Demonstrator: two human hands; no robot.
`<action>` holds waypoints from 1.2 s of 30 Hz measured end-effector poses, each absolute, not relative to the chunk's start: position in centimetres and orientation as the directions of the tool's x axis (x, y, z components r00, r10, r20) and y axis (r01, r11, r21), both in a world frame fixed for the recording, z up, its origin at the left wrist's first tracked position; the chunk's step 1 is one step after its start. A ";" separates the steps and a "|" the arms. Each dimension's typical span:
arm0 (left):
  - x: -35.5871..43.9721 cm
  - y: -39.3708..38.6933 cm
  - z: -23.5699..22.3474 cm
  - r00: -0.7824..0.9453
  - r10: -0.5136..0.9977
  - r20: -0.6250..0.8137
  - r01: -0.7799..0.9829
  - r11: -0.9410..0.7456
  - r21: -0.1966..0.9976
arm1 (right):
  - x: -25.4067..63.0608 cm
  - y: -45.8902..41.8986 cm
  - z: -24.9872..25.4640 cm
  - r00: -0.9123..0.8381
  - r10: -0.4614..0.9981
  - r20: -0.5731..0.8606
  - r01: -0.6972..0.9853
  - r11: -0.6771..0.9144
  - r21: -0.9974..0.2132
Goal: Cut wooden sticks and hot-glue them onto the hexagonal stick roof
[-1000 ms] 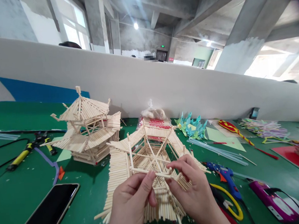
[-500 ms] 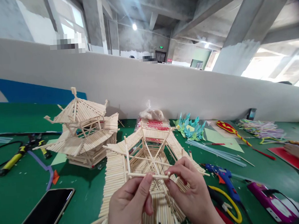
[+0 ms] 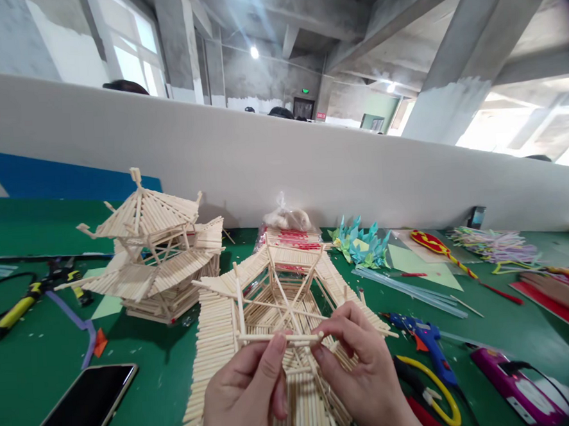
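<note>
A thin wooden stick lies crosswise over a half-built pavilion model made of many such sticks. My left hand pinches the stick near its middle between thumb and fingers. At the stick's right end, the thumb and index finger of my right hand are closed on it. Beyond the hands, the model's open hexagonal frame with crossing spokes shows, and its slatted roof spreads out around it. Both hands cover part of the near slats.
A two-tiered stick pavilion stands left, behind a phone. To the right lie a blue glue gun, yellow-handled pliers and a purple power strip. Another person's hand rests on a red sheet at far right.
The view has shifted slightly, so the left-hand items sit a little further left. My hands keep nearly the same hold on the stick. The other person's hand has moved left over the red sheet.
</note>
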State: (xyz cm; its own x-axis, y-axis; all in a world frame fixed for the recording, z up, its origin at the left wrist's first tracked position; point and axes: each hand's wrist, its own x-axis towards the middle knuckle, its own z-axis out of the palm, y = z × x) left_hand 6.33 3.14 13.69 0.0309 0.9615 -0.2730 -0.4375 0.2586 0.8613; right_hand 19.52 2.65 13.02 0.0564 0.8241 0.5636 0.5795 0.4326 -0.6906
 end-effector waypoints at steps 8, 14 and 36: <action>6.3 3.2 13.8 0.046 0.961 -0.272 -0.437 0.264 0.860 | 19.6 2.7 12.8 0.047 0.814 0.579 0.578 0.450 -0.680; 6.5 3.1 14.0 0.047 0.962 -0.271 -0.420 0.265 0.868 | 19.5 2.7 12.9 0.056 0.813 0.579 0.584 0.443 -0.680; 6.4 3.1 13.8 0.043 0.957 -0.285 -0.421 0.277 0.864 | 19.5 2.4 13.4 0.017 0.814 0.581 0.588 0.462 -0.664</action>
State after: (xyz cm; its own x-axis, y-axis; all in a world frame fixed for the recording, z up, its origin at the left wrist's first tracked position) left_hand 6.43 3.14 13.83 0.0429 0.9574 -0.2855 -0.4206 0.2765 0.8641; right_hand 19.52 2.40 13.37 0.0170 0.8137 0.5811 0.5877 0.4620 -0.6642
